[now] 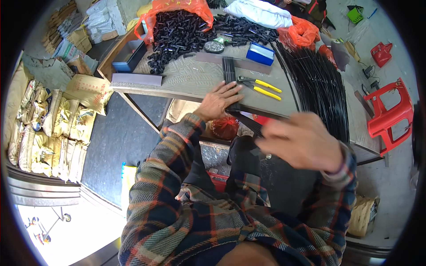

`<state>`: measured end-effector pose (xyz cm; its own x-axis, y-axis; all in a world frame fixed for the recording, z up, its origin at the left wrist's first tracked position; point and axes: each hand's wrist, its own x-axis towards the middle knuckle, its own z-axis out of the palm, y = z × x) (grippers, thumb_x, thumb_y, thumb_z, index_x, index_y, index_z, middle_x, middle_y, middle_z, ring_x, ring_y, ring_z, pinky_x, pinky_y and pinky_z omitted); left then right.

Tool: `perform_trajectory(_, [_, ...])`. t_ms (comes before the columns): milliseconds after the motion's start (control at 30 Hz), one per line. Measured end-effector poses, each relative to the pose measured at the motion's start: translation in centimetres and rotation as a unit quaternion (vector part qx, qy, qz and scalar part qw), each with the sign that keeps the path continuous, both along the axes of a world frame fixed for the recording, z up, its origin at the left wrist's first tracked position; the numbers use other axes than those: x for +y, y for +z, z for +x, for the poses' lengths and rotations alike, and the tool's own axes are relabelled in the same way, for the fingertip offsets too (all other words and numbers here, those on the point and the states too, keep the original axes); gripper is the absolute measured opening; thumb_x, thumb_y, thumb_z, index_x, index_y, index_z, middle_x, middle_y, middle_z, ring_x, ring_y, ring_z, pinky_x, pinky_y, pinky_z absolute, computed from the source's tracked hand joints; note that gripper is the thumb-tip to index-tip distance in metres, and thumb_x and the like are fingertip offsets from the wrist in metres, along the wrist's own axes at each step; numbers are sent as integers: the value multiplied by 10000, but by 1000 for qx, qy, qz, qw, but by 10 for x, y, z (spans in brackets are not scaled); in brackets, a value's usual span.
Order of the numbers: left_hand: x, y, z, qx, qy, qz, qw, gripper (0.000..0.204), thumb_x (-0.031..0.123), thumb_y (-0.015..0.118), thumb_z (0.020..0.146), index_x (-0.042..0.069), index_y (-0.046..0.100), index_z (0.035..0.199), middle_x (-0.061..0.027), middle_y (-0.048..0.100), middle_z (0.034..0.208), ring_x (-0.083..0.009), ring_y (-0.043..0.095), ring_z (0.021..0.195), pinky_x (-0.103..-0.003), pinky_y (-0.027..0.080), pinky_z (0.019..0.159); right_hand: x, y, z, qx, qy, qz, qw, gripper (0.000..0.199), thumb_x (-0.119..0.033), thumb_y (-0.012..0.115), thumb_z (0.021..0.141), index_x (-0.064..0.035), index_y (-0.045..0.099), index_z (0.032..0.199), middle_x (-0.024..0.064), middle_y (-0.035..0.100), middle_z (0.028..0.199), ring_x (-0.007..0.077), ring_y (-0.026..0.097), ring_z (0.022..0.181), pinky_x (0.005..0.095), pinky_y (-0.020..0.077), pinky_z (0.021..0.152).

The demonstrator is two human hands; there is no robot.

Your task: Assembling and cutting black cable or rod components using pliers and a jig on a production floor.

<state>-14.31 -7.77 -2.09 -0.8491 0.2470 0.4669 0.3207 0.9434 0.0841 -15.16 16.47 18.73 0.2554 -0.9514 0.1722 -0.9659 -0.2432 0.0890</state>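
Note:
At the front edge of the table (186,75), my left hand (220,99) lies with fingers spread over a bundle of thin black strips (228,66). The bundle runs across the tabletop, passes under the hand and hangs over the edge. My right hand (301,139) is off the table's front edge, near the bundle's hanging end. Motion smears its fingers, so whether it grips the strips cannot be seen. Pliers with yellow handles (266,88) lie just right of my left hand.
A heap of small black parts (179,35) fills the back left, by a dark blue tray (129,56). A blue box (260,54) stands behind the pliers. Long black rods (319,84) cover the right side. A red plastic stool (390,113) stands beyond; stacked sacks (49,128) are at left.

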Motion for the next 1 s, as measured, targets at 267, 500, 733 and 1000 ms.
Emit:
perform_trajectory(267, [33, 69, 69, 120, -49, 169, 977, 390, 422, 676, 607, 66, 523, 652, -46, 501, 665, -245, 544, 635, -355, 418, 534, 206, 12, 7, -228, 161, -289, 916, 110, -227, 666, 702, -179, 604, 626, -54, 524, 737, 75, 470, 551, 267, 329, 470])
perform_trajectory(500, [-27, 116, 42, 39, -101, -243, 964, 326, 432, 686, 573, 119, 607, 622, -16, 541, 632, -229, 568, 657, -321, 447, 570, 103, -251, 4, -447, -204, 116, 863, 423, -180, 607, 797, -45, 460, 1170, 161, 580, 1022, 307, 577, 950, 359, 459, 787])
perform_trajectory(733, [63, 29, 38, -182, -271, -321, 889, 305, 410, 735, 498, 149, 625, 612, 26, 595, 608, -183, 614, 679, -302, 431, 566, 26, -452, 51, -590, -79, 333, 731, 284, -122, 601, 673, -54, 605, 949, 111, 626, 807, 209, 592, 778, 337, 458, 707])
perform_trajectory(1000, [82, 25, 38, -194, -260, -314, 892, 247, 370, 662, 538, 132, 601, 562, -8, 576, 581, -183, 602, 676, -303, 422, 587, -9, -297, 38, -810, -130, 27, 571, 288, -111, 639, 806, -5, 547, 1058, 64, 616, 918, 95, 556, 844, 245, 444, 754])
